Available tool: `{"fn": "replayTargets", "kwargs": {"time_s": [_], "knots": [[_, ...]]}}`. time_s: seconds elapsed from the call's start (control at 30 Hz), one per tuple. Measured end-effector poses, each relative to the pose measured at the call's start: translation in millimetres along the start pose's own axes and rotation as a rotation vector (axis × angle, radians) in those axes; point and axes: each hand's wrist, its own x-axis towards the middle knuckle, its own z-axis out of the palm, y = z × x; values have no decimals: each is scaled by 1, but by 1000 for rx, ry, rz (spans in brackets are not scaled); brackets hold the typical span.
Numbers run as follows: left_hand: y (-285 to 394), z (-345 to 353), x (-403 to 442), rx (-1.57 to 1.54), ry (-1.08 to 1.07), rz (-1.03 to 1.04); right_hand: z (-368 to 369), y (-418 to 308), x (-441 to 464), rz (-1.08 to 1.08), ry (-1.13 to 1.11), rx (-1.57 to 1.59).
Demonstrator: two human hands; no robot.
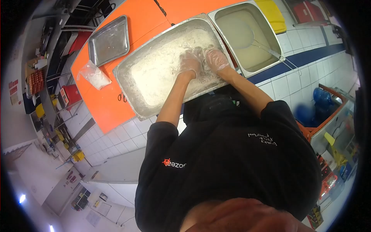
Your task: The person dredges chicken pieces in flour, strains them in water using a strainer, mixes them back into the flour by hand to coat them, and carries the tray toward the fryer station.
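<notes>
Both hands wear clear plastic gloves and work in a large metal tray (125, 91) of pale flour (154, 75). My left hand (190, 64) presses into the flour right of the tray's middle, its fingers curled down and partly covered. Close beside it, my right hand (217, 60) is closed near the tray's right end. Lumpy, flour-coated bits lie around the fingertips. What the fingers hold, if anything, is hidden. Against the right end of the tray stands a deep metal pan (266, 63) of cloudy liquid, with a round wire strainer (241, 34) lying in it.
An orange table (110, 112) carries the tray. On its left are a shallow metal tray (110, 40) and a plastic bag (94, 77) with white powder. A yellow object (272, 15) sits beyond the pan. Egg trays (35, 82) stand far left; blue bottles (322, 98) at right.
</notes>
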Motion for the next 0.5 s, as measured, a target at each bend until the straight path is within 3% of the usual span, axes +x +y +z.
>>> {"fn": "replayTargets", "kwargs": {"time_s": [0.07,0.1,0.2,0.3,0.37,0.5], "knots": [[11,-37,-14,141,-77,196,6,6,-1,21,-46,-74],[-19,-48,7,195,-31,175,8,2,41,11,27,-77],[-4,-13,24,160,46,160,-3,15,25,-14,85,-64],[-1,20,33,-107,-51,-10,-24,12,19,40,57,17],[-9,59,41,-84,-8,52,-21,15,17,-90,274,368],[8,8,18,-246,-40,-87,-87,13,14,-130,188,377]]}}
